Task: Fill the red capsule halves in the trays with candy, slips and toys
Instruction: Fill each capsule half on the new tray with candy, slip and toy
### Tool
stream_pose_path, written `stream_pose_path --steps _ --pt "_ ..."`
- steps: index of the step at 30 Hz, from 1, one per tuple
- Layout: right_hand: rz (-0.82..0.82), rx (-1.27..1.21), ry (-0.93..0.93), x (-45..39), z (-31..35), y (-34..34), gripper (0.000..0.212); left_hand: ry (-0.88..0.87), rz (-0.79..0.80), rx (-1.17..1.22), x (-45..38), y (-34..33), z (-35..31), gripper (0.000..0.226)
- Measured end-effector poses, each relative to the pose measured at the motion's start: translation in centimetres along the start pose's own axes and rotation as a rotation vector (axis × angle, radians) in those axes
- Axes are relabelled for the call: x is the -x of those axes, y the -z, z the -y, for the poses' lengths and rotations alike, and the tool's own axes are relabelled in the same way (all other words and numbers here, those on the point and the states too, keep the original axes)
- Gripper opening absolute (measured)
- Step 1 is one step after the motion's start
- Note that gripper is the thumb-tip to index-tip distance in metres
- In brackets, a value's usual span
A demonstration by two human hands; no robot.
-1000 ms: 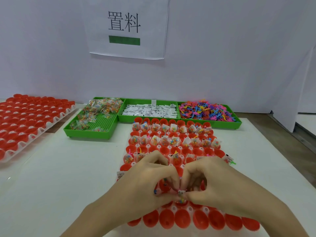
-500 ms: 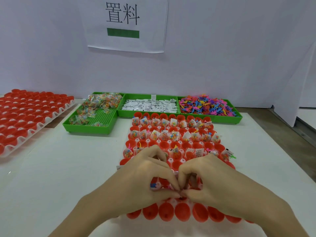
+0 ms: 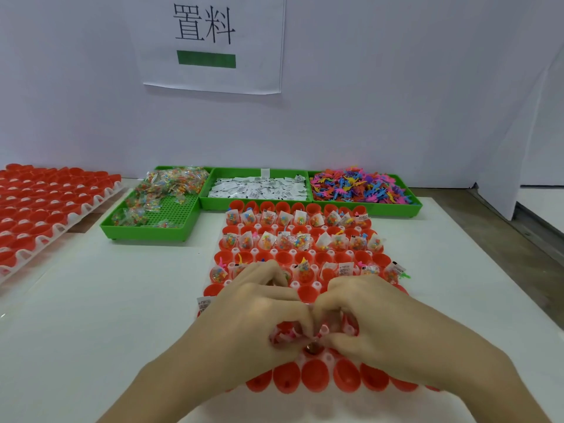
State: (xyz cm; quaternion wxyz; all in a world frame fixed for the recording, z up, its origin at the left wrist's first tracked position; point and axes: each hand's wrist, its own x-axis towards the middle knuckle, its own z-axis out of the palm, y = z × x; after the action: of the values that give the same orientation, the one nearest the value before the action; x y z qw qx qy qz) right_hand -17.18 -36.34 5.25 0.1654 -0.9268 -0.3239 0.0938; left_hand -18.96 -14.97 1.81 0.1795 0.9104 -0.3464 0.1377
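A white tray of red capsule halves lies in front of me; its far rows hold candy packets, slips and toys. My left hand and my right hand meet over the tray's near middle, fingers curled, fingertips together above one capsule half. They pinch small items there, but the fingers hide what these are. A slip pokes out of a capsule beside my left hand. The nearest row of capsule halves looks empty.
Three green bins stand behind the tray: candy packets, white slips, coloured toys. A second tray of empty red capsule halves lies at the far left. A paper sign hangs on the white back wall.
Both hands stay pressed together over the same spot on the tray. The view has tilted down slightly, so the tray and bins sit a little higher in the frame.
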Motion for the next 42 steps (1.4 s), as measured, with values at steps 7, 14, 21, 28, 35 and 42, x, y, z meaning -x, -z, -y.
stream_pose_path --steps 7,14,21,28,35,42 --pt "-0.016 0.046 -0.008 -0.7 0.0 -0.7 0.007 -0.287 -0.141 -0.198 -0.1 -0.8 0.1 0.021" --pt "-0.030 -0.167 0.084 -0.1 -1.7 0.8 0.014 -0.264 -0.136 -0.126 -0.1 -0.6 1.1 0.022" --pt "-0.403 -0.393 0.062 -0.6 -3.6 1.5 0.023 0.089 -0.366 0.225 -0.3 0.9 3.2 0.024" --pt "-0.521 -0.307 0.031 -1.9 -5.0 0.6 0.032 0.565 -0.500 0.171 0.1 2.0 8.2 0.017" --pt "-0.616 -0.303 -0.020 -1.9 -6.3 1.2 0.029 0.761 -0.263 -0.306 -1.1 4.8 15.9 0.029" --pt "-0.623 -0.303 -0.054 -2.1 -7.2 1.1 0.026 0.793 0.241 -0.236 -1.8 8.5 20.6 0.017"
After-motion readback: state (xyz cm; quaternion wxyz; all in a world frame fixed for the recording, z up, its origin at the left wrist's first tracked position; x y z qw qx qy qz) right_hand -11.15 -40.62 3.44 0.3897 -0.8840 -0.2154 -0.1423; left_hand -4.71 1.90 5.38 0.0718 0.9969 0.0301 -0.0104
